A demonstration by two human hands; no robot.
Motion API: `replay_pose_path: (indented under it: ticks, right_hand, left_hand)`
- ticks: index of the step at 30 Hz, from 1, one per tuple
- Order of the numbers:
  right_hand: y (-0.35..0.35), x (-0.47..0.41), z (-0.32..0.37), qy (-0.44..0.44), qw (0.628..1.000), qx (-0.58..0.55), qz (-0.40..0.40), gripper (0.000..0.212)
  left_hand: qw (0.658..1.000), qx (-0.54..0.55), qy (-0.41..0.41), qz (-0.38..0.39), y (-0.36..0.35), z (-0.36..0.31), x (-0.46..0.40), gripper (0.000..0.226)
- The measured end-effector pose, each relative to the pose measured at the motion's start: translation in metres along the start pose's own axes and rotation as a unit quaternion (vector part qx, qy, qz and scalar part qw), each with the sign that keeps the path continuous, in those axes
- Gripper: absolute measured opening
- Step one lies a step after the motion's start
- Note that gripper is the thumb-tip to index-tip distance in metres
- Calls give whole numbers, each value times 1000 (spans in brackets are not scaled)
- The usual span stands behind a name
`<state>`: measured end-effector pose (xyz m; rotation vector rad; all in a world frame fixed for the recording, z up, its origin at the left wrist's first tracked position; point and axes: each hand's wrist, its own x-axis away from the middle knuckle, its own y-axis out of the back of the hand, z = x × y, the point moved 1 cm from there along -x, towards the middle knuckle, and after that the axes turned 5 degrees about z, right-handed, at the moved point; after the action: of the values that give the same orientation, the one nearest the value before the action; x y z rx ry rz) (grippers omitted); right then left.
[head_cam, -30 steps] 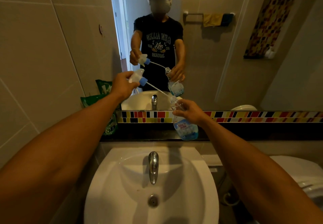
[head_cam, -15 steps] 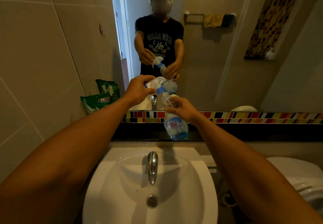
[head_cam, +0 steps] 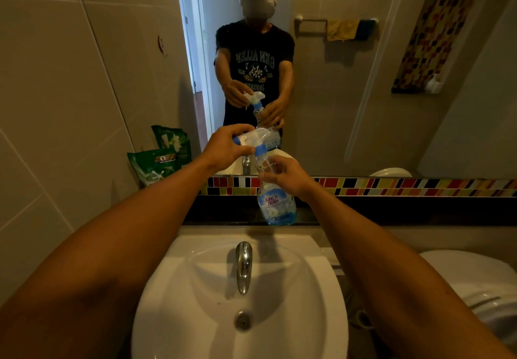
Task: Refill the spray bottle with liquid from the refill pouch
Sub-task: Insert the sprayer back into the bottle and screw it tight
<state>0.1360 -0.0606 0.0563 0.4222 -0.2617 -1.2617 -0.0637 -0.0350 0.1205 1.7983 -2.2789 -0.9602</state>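
I am holding the spray bottle (head_cam: 277, 204) upright in the air above the back of the sink (head_cam: 321, 288), in front of the dark bench (head_cam: 391, 210) under the mirror (head_cam: 349, 92). My right hand (head_cam: 288, 178) is wrapping its grip closed around the bottle's upper body, just below the neck, with the label facing me. My left hand (head_cam: 226, 145) is closing its grip on the white spray head (head_cam: 253, 138), which is sitting on top of the bottle's neck with its blue collar (head_cam: 260, 150) meeting the opening; I cannot tell whether it is screwed down. A little blue liquid is showing at the bottom of the bottle. The green refill pouch (head_cam: 156, 166) is leaning against the tiled wall at the left end of the bench, well apart from both my hands. The tap (head_cam: 244, 266) is standing below the bottle.
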Motion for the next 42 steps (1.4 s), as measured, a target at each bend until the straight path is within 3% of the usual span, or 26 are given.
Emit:
replay_pose_path:
  ticks: [9, 13, 18, 27, 42]
  right_hand:
    - [0, -3, 9, 20, 1000, 6, -1, 31]
    - [-2, -7, 17, 25, 1000, -11, 2, 31]
    - [-1, -12, 25, 36, 999, -34, 11, 34]
    - [8, -13, 18, 21, 998, -56, 19, 33]
    - [4, -20, 18, 4, 997, -70, 13, 31]
  left_hand:
    - [993, 116, 9, 6, -2, -1, 0, 52]
    - [980, 193, 19, -42, -16, -2, 3, 61]
    - [976, 191, -9, -100, -23, -6, 0, 59]
    - [973, 226, 15, -37, -19, 0, -6, 54]
    - [980, 193, 6, -54, -20, 1, -10, 50]
